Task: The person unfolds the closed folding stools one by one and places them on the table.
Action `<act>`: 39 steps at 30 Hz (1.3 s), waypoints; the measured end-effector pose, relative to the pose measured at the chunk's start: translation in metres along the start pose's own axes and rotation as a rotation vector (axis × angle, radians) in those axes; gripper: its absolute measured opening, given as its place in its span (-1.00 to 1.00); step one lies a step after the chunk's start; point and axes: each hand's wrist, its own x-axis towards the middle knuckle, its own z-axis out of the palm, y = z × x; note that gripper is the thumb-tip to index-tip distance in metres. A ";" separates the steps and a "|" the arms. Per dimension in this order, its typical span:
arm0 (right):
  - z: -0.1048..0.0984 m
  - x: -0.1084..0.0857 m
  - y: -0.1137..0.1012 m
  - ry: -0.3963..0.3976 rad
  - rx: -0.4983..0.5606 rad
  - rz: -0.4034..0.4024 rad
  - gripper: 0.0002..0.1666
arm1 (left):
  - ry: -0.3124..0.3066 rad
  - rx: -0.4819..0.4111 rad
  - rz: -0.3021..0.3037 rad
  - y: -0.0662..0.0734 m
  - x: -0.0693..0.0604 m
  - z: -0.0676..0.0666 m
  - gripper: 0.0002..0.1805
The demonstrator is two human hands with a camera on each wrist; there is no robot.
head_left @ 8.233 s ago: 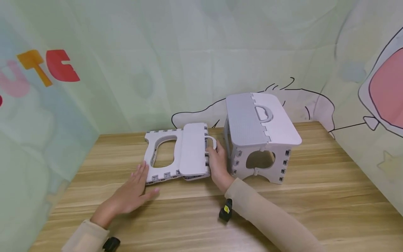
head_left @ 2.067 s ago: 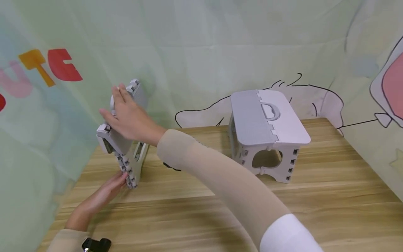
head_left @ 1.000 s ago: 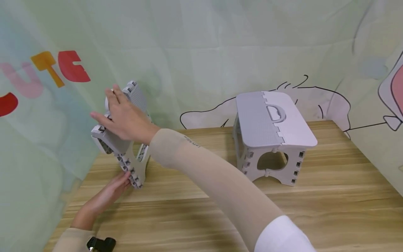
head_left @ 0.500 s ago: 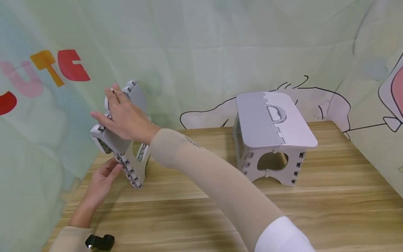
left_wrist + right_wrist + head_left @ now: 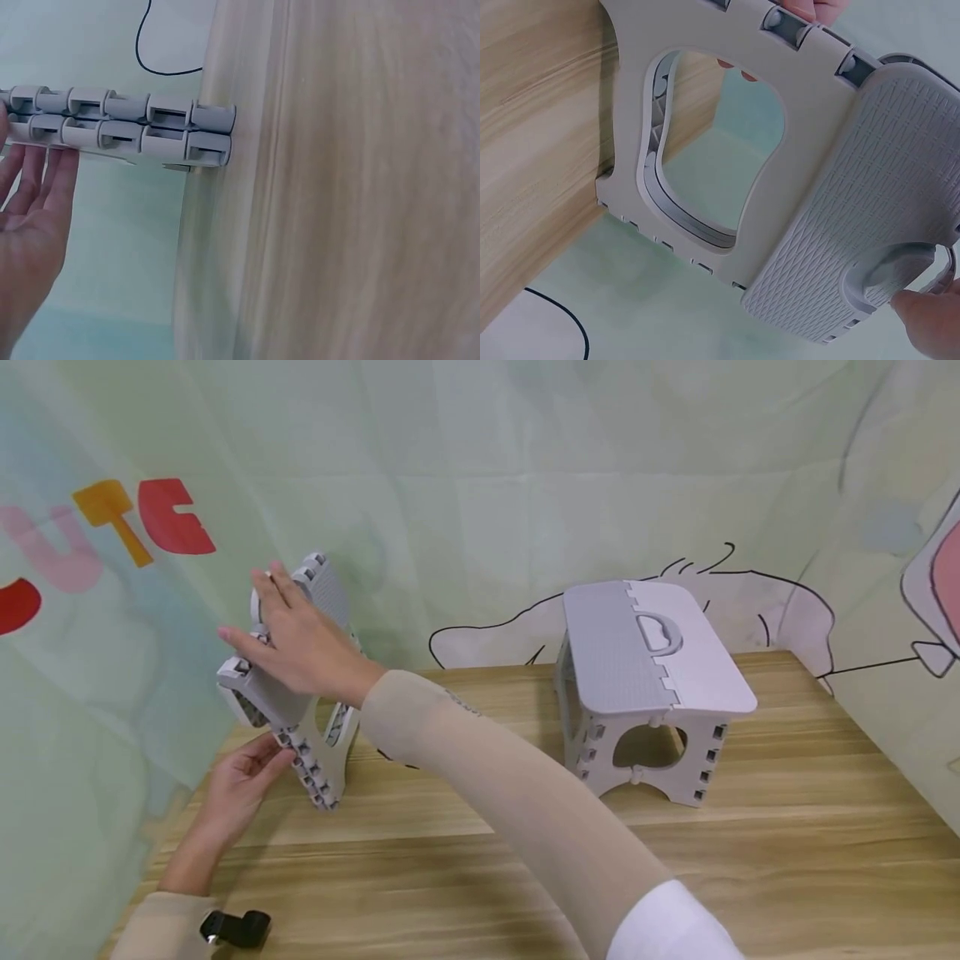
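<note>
A grey-and-white plastic folding stool (image 5: 326,597), folded nearly flat, stands on its leg edge at the left of the table, tilted. My left hand (image 5: 238,785) pinches the near hinged edge of its legs, thumb in front and fingers behind; two fingertips show through the leg opening in the right wrist view. My right hand (image 5: 307,643) rests on the folded seat at the top, index and middle fingers straight, thumb stretched out, beside the carry handle (image 5: 862,281). How its other fingers lie is hidden in the head view.
A second folding stool (image 5: 637,643), unfolded and upright, stands at the right of the wooden table (image 5: 465,860). Printed cloth walls (image 5: 480,510) enclose the back and both sides, the left one close behind the folded stool.
Earlier the folded stool lay flat on the table; it now stands upright at the left. My left hand has slid up its leg edge and pinches it. The right hand has barely moved lately.
</note>
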 end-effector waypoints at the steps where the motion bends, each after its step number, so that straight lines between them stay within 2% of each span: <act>1: 0.000 -0.001 0.000 -0.002 0.009 -0.003 -0.02 | -0.006 0.004 0.003 0.000 0.000 0.000 -0.64; 7: -0.001 -0.006 0.001 -0.012 0.011 0.009 0.02 | -0.032 -0.030 0.022 -0.001 0.000 -0.001 -0.60; 10: 0.000 -0.010 0.003 -0.010 0.043 0.020 0.03 | -0.038 -0.049 0.024 -0.001 0.001 -0.001 -0.60; 14: 0.002 -0.017 0.011 0.019 0.140 0.021 -0.01 | -0.036 -0.010 0.013 0.000 0.000 0.000 -0.59; 16: 0.004 -0.020 0.016 0.054 0.181 -0.008 -0.09 | -0.034 0.031 0.009 0.001 -0.001 0.000 -0.57; 20: 0.007 -0.025 0.028 0.131 0.241 -0.089 -0.43 | -0.035 0.063 0.014 0.001 0.000 0.001 -0.56; 22: 0.008 -0.028 0.034 0.159 0.248 -0.095 -0.52 | -0.034 0.070 0.023 0.001 0.000 0.001 -0.57; 27: 0.014 -0.034 0.045 0.211 0.260 -0.060 -0.48 | -0.039 0.069 0.026 0.003 0.002 0.000 -0.58; 33: 0.028 -0.044 0.057 0.151 0.374 -0.014 -0.65 | -0.059 0.082 0.016 0.002 0.002 0.000 -0.53; 39: 0.047 -0.051 0.063 0.031 0.378 0.051 -0.59 | -0.057 0.044 0.017 0.001 0.001 0.000 -0.55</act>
